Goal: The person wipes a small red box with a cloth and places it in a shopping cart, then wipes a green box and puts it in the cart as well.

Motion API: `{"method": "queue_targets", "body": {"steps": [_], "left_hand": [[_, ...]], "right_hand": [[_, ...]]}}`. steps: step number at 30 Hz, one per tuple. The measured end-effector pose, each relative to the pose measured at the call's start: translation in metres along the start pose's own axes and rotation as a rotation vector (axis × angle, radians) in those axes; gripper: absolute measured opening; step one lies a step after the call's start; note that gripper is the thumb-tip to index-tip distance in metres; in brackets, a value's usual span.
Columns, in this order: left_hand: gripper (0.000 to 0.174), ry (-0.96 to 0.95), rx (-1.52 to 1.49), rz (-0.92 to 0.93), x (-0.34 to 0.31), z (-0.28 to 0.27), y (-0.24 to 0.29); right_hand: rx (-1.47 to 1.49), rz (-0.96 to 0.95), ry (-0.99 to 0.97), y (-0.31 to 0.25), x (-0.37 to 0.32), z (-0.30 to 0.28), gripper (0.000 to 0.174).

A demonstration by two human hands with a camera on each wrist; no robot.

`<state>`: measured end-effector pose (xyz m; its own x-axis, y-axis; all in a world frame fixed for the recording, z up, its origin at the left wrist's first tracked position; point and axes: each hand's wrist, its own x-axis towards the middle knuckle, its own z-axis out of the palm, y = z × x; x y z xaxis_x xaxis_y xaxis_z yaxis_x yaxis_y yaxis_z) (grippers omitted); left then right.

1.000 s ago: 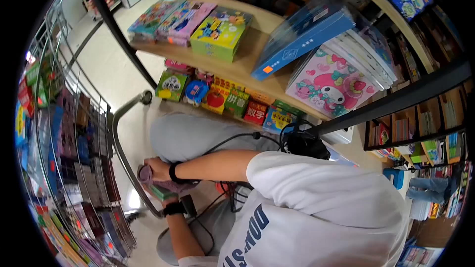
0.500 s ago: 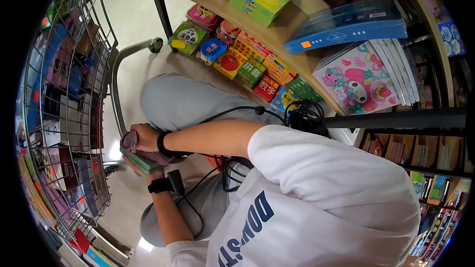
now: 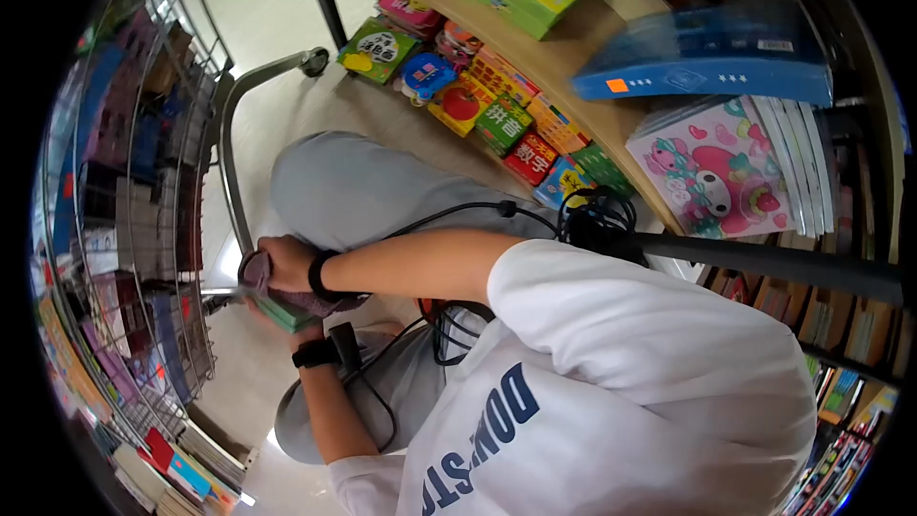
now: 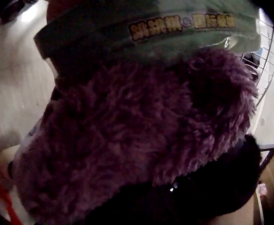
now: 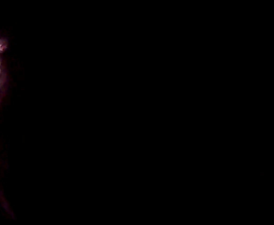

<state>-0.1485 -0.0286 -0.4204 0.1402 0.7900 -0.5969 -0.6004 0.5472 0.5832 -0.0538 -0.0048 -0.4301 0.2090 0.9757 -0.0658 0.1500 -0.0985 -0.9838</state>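
Low beside the cart's lower frame, both hands meet at a flat green box (image 3: 285, 313). My left hand (image 3: 306, 333) holds the box from below, its fingers partly hidden. My right hand (image 3: 287, 263) grips a fuzzy purple cloth (image 3: 254, 272) against the box. In the left wrist view, the cloth (image 4: 127, 131) bunches along the box (image 4: 183, 40), whose side carries yellow lettering. The right wrist view is almost wholly black, apart from a bright sliver at the left edge.
A wire cart (image 3: 143, 201) full of boxed goods stands at the left. On the right, a wooden shelf (image 3: 611, 124) holds a blue box (image 3: 707, 62) and pink picture books (image 3: 716, 167). Small colourful books (image 3: 501, 124) line its lower level. A black cable (image 3: 478, 205) crosses the lap.
The head view has turned and tilted, so the cart and shelves sit differently in it. Both hands keep hold of the green box and the purple cloth.
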Motion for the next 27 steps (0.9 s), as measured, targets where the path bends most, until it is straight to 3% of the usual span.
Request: {"method": "queue_targets", "body": {"steps": [2,5,9,11,13,15,17,21,27], "left_hand": [[0.063,0.017,-0.026,0.016,-0.003,0.003,0.002],[0.064,-0.159,-0.104,-0.001,0.019,-0.021,0.000],[0.069,-0.114,-0.106,0.056,0.014,-0.027,-0.007],[0.072,-0.174,-0.117,0.113,0.019,-0.031,-0.011],[0.073,-0.146,-0.243,0.060,-0.001,0.003,0.000],[0.071,-0.278,-0.242,-0.016,0.000,0.002,0.003],[0.069,-0.161,-0.183,0.002,0.002,-0.001,0.003],[0.066,-0.316,-0.249,0.016,0.023,-0.010,-0.005],[0.063,-0.257,-0.166,0.020,0.004,0.009,0.004]], "right_hand": [[0.013,-0.020,-0.003,-0.005,-0.003,-0.006,0.034],[-0.050,-0.041,-0.026,-0.005,0.001,-0.009,0.029],[-0.089,-0.004,-0.092,0.021,0.013,-0.006,0.024],[0.016,-0.035,-0.129,0.028,0.013,-0.008,0.030],[-0.016,-0.119,-0.093,0.035,0.013,-0.007,0.027],[0.029,-0.183,-0.041,0.042,0.015,-0.005,0.025],[-0.054,-0.119,-0.018,0.031,0.012,-0.006,0.026],[-0.071,-0.078,-0.051,0.025,0.011,-0.008,0.027],[-0.014,-0.084,-0.036,0.021,0.008,-0.011,0.026]]}}
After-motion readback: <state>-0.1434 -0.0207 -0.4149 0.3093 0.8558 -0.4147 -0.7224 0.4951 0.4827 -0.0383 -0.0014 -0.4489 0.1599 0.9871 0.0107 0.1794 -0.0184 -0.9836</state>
